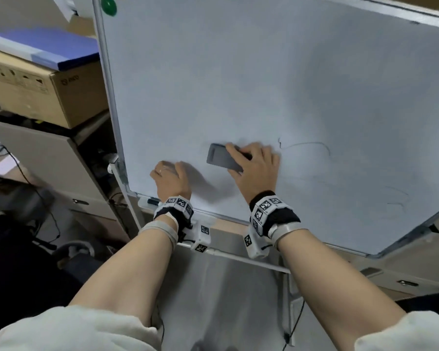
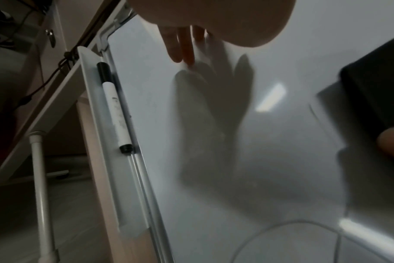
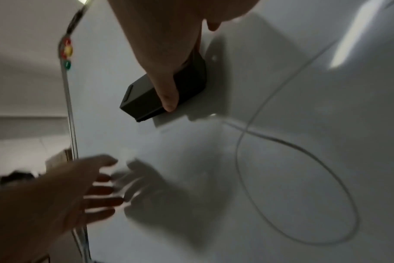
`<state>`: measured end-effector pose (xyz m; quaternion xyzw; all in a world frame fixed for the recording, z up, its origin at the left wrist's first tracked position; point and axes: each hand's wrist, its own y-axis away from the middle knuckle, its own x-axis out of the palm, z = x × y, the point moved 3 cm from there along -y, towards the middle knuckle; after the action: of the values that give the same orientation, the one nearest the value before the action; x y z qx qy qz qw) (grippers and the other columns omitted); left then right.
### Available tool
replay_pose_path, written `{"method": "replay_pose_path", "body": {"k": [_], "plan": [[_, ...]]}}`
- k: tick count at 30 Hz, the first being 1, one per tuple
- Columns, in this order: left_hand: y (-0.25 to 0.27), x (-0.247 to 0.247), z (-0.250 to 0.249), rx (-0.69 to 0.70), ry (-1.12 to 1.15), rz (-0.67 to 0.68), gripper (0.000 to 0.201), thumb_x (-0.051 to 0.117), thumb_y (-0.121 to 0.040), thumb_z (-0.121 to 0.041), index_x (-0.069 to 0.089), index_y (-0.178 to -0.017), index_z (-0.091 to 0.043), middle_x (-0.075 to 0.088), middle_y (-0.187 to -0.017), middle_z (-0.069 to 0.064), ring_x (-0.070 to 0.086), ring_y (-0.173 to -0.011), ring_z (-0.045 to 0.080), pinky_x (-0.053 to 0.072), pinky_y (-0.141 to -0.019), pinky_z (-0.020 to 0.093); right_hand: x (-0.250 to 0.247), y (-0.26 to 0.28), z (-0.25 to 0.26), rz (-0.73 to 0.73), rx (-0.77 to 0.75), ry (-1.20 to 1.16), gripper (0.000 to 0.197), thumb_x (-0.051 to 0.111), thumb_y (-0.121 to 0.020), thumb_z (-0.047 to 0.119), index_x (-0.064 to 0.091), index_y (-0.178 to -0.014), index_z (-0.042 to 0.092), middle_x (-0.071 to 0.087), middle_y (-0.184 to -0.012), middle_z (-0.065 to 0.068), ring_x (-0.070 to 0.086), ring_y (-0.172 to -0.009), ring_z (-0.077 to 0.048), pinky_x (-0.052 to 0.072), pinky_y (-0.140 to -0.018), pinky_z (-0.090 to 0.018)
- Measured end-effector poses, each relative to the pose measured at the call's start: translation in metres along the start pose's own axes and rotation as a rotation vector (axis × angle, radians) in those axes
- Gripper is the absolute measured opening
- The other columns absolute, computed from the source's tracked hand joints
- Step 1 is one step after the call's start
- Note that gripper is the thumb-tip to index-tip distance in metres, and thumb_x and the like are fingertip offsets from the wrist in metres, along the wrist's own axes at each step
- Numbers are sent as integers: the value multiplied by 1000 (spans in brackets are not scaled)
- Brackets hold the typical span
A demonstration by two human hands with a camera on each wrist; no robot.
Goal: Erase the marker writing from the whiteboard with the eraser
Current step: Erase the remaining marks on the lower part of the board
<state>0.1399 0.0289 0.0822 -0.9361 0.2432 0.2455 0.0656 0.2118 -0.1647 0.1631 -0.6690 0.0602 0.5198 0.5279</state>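
Observation:
A large whiteboard (image 1: 238, 72) fills the head view. My right hand (image 1: 254, 165) grips a dark grey block eraser (image 1: 221, 158) and presses it flat against the lower middle of the board; the thumb lies along its near edge (image 3: 167, 96). A thin marker line (image 1: 307, 144) curves on the board just right of that hand, and fainter strokes (image 1: 395, 198) show lower right. My left hand (image 1: 170, 178) rests on the board near its lower left corner with straight fingers (image 2: 180, 46) touching the surface. In the right wrist view the eraser (image 3: 160, 92) sits above the left hand (image 3: 79, 186).
A black-capped marker (image 2: 115, 106) lies in the tray (image 2: 95, 124) along the board's bottom edge. Coloured magnets (image 1: 108, 6) sit at the top left corner. A cardboard box (image 1: 43, 92) with a blue folder (image 1: 43, 49) stands on a cabinet to the left.

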Motion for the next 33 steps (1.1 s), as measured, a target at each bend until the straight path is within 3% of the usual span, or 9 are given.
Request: {"method": "replay_pose_path", "body": {"k": [3,7,10,14,17,20,25,30,33], "plan": [[-5,0,16,-10,20,22,61,46,-103,-40,30,-150,-3,35,-147,20,54,-121,44,46,-100,49,29,19,14,149,-35,27,71,91,-62,34,66,-128,39,61,-107,-2,51,-97,-30,29,-82,-40],[-3,0,29,-69,53,110,68,40,-105,-40,15,-160,-8,17,-162,16,41,-139,39,37,-112,48,46,34,23,208,-4,14,69,93,-61,33,68,-126,40,61,-106,-1,52,-97,-31,33,-82,-41],[-2,-3,30,-77,63,138,68,37,-106,-38,11,-161,-9,12,-165,12,37,-143,36,33,-115,44,20,9,23,33,80,-8,67,88,-68,36,64,-131,41,60,-112,1,47,-103,-26,31,-86,-40],[0,2,23,-99,43,110,66,35,-107,-34,9,-161,-8,11,-166,13,36,-144,35,34,-115,43,-21,-32,5,-259,277,-73,63,80,-71,39,63,-132,43,61,-115,4,54,-104,-30,39,-87,-41],[5,14,20,-123,1,86,67,34,-106,-35,7,-161,-8,10,-167,11,34,-145,35,36,-115,49,-31,-29,-18,-338,311,-62,61,79,-73,41,63,-132,42,62,-116,4,55,-103,-28,37,-83,-39],[16,30,1,-153,17,48,70,38,-106,-35,9,-160,-3,8,-168,13,32,-144,40,35,-115,52,-33,-19,-30,-291,330,-66,62,82,-73,39,63,-132,38,61,-115,1,55,-102,-30,37,-83,-40],[39,57,-44,-197,149,8,77,37,-107,-42,0,-160,0,-1,-169,16,10,-154,39,24,-120,52,-49,-11,-62,-220,262,9,62,84,-73,38,63,-131,35,60,-110,-2,53,-100,-32,34,-87,-41],[44,62,-35,-121,149,-2,77,33,-107,-46,-2,-160,-3,-4,-169,16,4,-156,35,9,-126,44,-38,18,-82,-175,154,22,55,82,-76,36,65,-128,33,60,-105,-2,53,-96,-31,33,-84,-42],[48,60,-17,-69,117,9,74,30,-107,-48,4,-161,-5,0,-169,15,11,-155,36,16,-127,46,-10,43,-75,-5,54,4,58,84,-72,32,65,-127,35,60,-107,-1,51,-95,-31,31,-82,-41]]}}
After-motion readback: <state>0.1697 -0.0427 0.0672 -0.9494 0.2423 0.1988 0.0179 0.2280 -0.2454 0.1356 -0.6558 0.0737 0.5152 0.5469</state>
